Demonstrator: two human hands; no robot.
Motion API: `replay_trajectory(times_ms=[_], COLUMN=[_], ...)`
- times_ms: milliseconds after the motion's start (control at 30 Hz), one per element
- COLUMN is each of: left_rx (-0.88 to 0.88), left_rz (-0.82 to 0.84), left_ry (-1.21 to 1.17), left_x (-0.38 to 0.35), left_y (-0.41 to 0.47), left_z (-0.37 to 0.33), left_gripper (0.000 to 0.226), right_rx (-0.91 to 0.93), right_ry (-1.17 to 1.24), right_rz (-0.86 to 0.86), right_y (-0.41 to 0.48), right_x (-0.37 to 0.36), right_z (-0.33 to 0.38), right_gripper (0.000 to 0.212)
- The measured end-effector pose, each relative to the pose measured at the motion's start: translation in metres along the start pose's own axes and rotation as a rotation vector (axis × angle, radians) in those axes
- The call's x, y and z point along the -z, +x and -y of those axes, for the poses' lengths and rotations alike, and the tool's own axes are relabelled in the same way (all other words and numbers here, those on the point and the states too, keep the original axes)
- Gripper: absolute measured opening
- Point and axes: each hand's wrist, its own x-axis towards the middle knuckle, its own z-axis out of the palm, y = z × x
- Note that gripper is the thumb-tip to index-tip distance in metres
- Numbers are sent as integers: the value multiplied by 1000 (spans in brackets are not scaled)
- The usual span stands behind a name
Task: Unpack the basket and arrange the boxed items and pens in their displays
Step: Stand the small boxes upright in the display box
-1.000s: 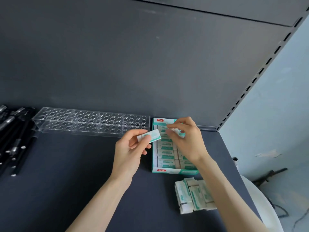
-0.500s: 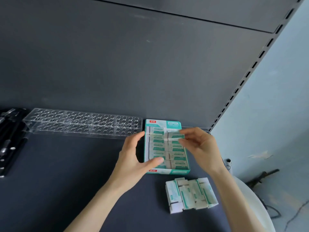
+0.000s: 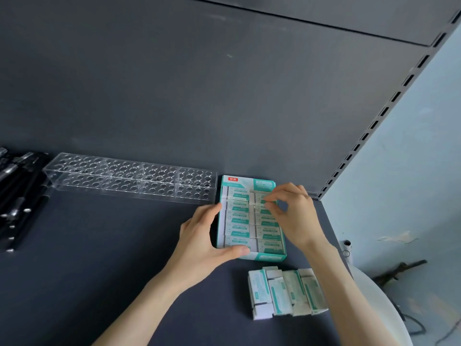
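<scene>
Left hand (image 3: 199,242) grips the tray (image 3: 267,257) by its near corner (thumb across the front); right hand (image 3: 295,216) fingers pinch a box (image 3: 259,198) inside.

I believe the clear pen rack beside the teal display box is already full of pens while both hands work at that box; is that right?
Not quite: in the head view the clear pen rack is empty; the black pens lie left of it. The left hand holds the teal display box and the right hand pinches a small box inside.
</scene>
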Motion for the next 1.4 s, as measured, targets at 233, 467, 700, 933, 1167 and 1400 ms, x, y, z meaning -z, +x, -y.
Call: replay_trajectory(times_ms=[233,467,700,933,1167,1400], left_rx=[6,-12,-237,-209,-128,-95], left_rz=[-13,-22,-219,-151,-213,-243], left_ry=[-13,45,32,197,150,-43], left_x=[-1,3,-15,-54,-62,-61], left_y=[1,-7,-54,-83,-85,-91], left_z=[1,-13,-33,-34,-34,-40], left_gripper=[96,93,43,49,46,51], right_rx=[-8,-37,-85,-161,-141,-198], right_ry=[-70,88,211,240,343,356], right_rz=[26,-5,-81,62,70,28], right_y=[8,-12,-90,-140,-145,-152], right_x=[-2,11,37,39,42,40], right_z=[5,16,15,-6,-12,-20], right_gripper=[16,21,19,42,22,41])
